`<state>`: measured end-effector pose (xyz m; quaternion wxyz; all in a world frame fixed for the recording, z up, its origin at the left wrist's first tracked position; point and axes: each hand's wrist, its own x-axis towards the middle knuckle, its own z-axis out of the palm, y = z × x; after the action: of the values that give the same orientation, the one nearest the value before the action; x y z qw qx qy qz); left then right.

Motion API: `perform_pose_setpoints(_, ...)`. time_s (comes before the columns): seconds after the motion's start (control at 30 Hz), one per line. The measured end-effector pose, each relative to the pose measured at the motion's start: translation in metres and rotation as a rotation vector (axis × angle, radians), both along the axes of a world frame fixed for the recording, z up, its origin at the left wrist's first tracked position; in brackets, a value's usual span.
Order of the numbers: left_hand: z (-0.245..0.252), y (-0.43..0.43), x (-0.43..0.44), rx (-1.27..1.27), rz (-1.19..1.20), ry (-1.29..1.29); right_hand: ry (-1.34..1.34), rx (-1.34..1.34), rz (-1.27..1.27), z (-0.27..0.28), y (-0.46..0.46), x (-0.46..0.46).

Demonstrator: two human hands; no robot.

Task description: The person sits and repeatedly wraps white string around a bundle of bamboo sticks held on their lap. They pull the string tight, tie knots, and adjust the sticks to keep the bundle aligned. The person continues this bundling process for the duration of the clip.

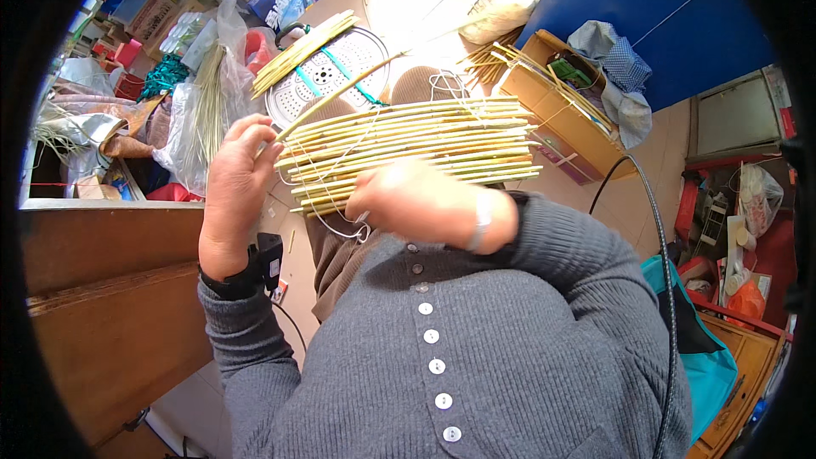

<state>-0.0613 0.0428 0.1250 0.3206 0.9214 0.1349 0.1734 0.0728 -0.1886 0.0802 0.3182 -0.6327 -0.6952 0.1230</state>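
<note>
A mat of thin green-yellow plant stalks (pixel 440 131), laid side by side and tied with white string (pixel 328 224), lies across my lap. My left hand (pixel 241 156) is raised at its left end and pinches one loose stalk (pixel 347 89) near the end. That stalk slants up and away over the mat's far left edge. Blurred by motion, my right hand (pixel 414 201) is over the near left part of the mat with its fingers curled. Loops of string hang beside those fingers; whether they grip any of it is unclear.
Beyond my knees, a bundle of stalks (pixel 306 51) rests on a round perforated metal seat (pixel 376 44). A cardboard box (pixel 542 111) stands to the right, near a blue panel (pixel 612 0). Plastic bags and pale fibre strands (pixel 209 95) crowd the left. A black cable (pixel 663 255) runs beside my right arm.
</note>
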Motion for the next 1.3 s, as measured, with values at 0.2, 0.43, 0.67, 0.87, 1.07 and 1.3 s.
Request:
perform_pose_setpoints(0.2,0.022,-0.007,0.047,0.128,-0.208,-0.133,-0.313,0.199,-0.652,0.043,-0.048,0.104)
perform_pose_setpoints(0.43,0.022,0.015,0.057,-0.065,-0.089,0.258,-0.389,0.118,-0.639,0.032,-0.065,0.133)
perform_pose_setpoints(0.67,-0.002,0.022,0.016,-0.036,0.262,-0.007,-0.263,0.115,-0.716,0.026,-0.061,0.128)
perform_pose_setpoints(0.87,-0.057,-0.021,0.04,0.166,0.066,0.083,-0.303,0.14,-0.888,0.015,-0.079,0.144)
perform_pose_setpoints(1.07,-0.068,-0.032,0.085,0.388,-0.151,0.109,-0.193,0.068,-1.017,0.003,-0.098,0.144)
perform_pose_setpoints(1.3,-0.091,-0.03,0.121,0.432,-0.146,0.229,-0.181,0.082,-0.973,-0.003,-0.096,0.132)
